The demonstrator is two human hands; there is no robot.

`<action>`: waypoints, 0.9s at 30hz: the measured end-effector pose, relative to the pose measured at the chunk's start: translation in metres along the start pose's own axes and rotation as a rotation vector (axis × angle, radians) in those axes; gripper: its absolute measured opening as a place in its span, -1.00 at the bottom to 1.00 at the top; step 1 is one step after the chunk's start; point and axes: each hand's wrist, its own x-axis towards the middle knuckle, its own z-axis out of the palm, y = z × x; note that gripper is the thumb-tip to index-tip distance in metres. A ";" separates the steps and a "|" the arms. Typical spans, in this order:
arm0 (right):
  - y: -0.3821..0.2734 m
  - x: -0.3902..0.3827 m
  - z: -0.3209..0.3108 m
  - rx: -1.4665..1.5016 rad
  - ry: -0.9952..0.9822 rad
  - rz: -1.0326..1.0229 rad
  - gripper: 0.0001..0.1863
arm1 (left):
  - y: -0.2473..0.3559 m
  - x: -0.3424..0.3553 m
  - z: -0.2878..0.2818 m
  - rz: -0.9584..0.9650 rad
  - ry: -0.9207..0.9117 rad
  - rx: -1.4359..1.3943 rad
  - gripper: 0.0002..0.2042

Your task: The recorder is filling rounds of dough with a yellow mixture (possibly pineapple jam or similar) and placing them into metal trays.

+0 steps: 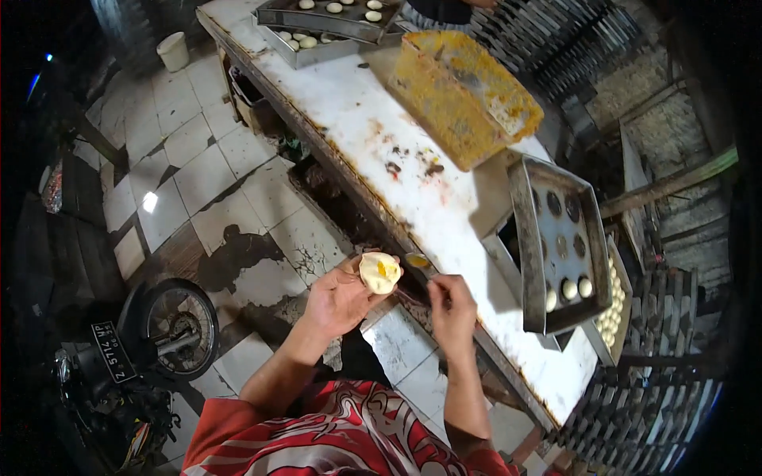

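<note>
A flattened piece of pale dough (371, 278) with a yellow blob on it rests in my left hand (333, 301), which is closed around it from below. My right hand (452, 313) is pinched on the handle of a spoon (417, 260) with yellow stuff on its bowl, just right of the dough. Beside them runs a white, stained worktop (333, 103). A dark metal tray (520, 230) on it has round hollows, several holding dough balls (586, 287). A large plastic tub (432, 103) smeared with yellow stands farther back.
More trays of dough balls (333, 8) sit at the far end. Another batch (611, 305) lies at the right. A person (436, 9) stands behind the worktop. A motorbike (159, 349) is at lower left, a bucket (173, 51) at upper left, with stacked metal trays (548, 44) behind.
</note>
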 end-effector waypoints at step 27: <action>0.066 -0.093 -0.115 0.678 -0.708 0.290 -0.78 | -0.224 -0.086 0.026 0.121 0.007 0.273 -0.32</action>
